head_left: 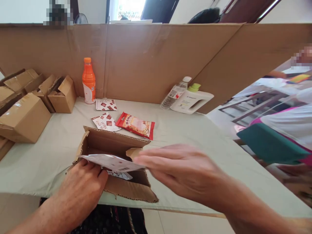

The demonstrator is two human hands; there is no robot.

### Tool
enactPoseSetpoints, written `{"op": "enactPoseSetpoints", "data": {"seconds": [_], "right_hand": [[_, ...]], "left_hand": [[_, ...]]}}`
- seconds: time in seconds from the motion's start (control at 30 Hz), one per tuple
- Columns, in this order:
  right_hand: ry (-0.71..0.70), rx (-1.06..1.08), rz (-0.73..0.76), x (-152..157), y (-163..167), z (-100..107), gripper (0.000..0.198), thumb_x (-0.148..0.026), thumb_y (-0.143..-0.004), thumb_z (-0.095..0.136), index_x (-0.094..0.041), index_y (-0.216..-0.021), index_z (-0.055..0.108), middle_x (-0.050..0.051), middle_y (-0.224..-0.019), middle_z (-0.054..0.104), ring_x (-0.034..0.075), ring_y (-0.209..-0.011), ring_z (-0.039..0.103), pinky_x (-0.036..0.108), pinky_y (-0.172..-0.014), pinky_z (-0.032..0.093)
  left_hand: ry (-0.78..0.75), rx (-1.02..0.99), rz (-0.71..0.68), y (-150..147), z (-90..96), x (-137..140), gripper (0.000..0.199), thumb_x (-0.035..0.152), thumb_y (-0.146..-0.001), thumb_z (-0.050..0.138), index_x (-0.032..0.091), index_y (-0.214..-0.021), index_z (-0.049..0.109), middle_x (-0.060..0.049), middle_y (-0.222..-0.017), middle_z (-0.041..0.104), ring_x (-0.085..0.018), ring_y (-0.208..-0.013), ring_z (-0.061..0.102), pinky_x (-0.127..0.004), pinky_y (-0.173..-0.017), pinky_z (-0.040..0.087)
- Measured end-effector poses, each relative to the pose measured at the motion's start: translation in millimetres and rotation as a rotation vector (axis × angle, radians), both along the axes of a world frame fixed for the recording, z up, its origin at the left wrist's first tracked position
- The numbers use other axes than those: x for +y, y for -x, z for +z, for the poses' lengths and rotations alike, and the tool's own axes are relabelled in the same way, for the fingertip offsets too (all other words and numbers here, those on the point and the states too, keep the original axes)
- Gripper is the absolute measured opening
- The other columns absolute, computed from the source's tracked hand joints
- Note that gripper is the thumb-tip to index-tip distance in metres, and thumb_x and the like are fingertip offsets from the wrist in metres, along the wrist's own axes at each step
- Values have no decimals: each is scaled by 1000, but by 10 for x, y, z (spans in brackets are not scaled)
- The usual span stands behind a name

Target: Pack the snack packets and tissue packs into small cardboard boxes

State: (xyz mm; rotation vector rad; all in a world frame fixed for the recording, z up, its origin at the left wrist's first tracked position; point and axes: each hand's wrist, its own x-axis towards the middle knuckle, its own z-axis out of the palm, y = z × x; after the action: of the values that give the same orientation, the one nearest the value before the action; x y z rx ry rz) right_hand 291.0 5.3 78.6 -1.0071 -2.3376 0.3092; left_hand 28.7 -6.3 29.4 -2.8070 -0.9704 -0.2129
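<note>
An open cardboard box (114,140) sits near the table's front edge with its flaps raised. Over its opening, a flat white packet (114,162) is tilted, its right end pinched by my right hand (185,172). My left hand (83,185) is curled over the box's near left side, just under the packet's left end; its fingertips are hidden. Another white packet (122,175) with printed lettering lies inside the box. Behind the box are a white "Super Meal" packet (106,122), a similar packet (106,104) and a red snack packet (136,125).
An orange bottle (89,81) stands by the cardboard partition (146,61). A clear plastic bottle (174,94) and a white jug (191,101) lean at the back right. Several cardboard boxes (26,117) crowd the left. Beyond the table's right edge, a person (290,126) is partly visible.
</note>
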Motion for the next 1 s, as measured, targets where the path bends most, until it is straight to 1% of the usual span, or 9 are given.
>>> {"op": "enactPoseSetpoints", "data": {"seconds": [0.3, 0.4, 0.53, 0.63, 0.73, 0.8, 0.9, 0.93, 1.0], "right_hand": [[51, -221, 10, 166, 88, -241, 31, -9, -96, 44, -20, -92, 73, 4, -81, 74, 13, -69, 65, 23, -64, 45], [107, -322, 36, 233, 215, -366, 27, -5, -92, 48, -18, -88, 72, 3, -79, 73, 12, -64, 62, 23, -57, 37], [216, -443, 185, 346, 450, -556, 22, -2, -86, 55, -16, -86, 72, 4, -80, 74, 13, -63, 62, 25, -53, 33], [280, -332, 301, 364, 465, -573, 23, -4, -91, 54, -15, -91, 74, 5, -85, 77, 15, -72, 68, 25, -61, 44], [293, -24, 361, 361, 287, -483, 21, -14, -98, 54, -15, -104, 75, 7, -96, 79, 16, -85, 72, 25, -75, 54], [266, 201, 253, 460, 84, -435, 23, -22, -100, 54, -16, -106, 75, 6, -97, 79, 15, -85, 73, 25, -77, 57], [194, 399, -155, 890, -281, -516, 27, -33, -100, 53, -20, -101, 76, 5, -91, 79, 16, -82, 73, 28, -75, 58], [186, 403, -303, 1097, -401, -594, 29, -35, -100, 52, -19, -103, 76, 6, -92, 79, 18, -84, 73, 30, -77, 59], [297, 250, -581, 1537, -613, -802, 34, -28, -99, 47, -14, -118, 72, 11, -110, 77, 21, -99, 73, 33, -84, 58]], "left_hand": [[24, 13, 28, -1, 26, -34, 23, 0, -68, 55, 20, -78, 59, -3, -72, 64, -25, -64, 61, -39, -60, 54], [-34, -71, 83, -19, 15, -51, 31, -1, -61, 52, 18, -84, 64, -8, -87, 70, -26, -77, 64, -41, -70, 57], [-160, -240, 150, -22, -21, -85, 43, 2, -55, 50, 17, -90, 69, -15, -118, 69, -31, -109, 62, -45, -90, 55], [-128, -262, 112, -2, -72, -74, 41, 5, -58, 50, 19, -92, 69, -14, -126, 68, -31, -118, 61, -47, -98, 51], [-57, -186, 66, 10, -123, -16, 37, 3, -67, 46, 19, -94, 67, -8, -97, 75, -26, -92, 68, -48, -96, 51], [-36, -109, 62, 16, -139, 30, 36, 2, -71, 43, 18, -95, 66, -6, -86, 74, -25, -79, 68, -48, -91, 53], [-29, -42, 54, 48, -132, 80, 39, 2, -74, 41, 17, -102, 64, -7, -92, 74, -26, -83, 69, -46, -88, 54], [-26, -32, 48, 69, -129, 92, 41, 3, -74, 41, 17, -105, 63, -7, -94, 74, -26, -86, 69, -45, -88, 54], [-15, -9, 27, 117, -131, 116, 44, 3, -75, 41, 17, -112, 62, -7, -98, 74, -25, -89, 70, -43, -90, 53]]}}
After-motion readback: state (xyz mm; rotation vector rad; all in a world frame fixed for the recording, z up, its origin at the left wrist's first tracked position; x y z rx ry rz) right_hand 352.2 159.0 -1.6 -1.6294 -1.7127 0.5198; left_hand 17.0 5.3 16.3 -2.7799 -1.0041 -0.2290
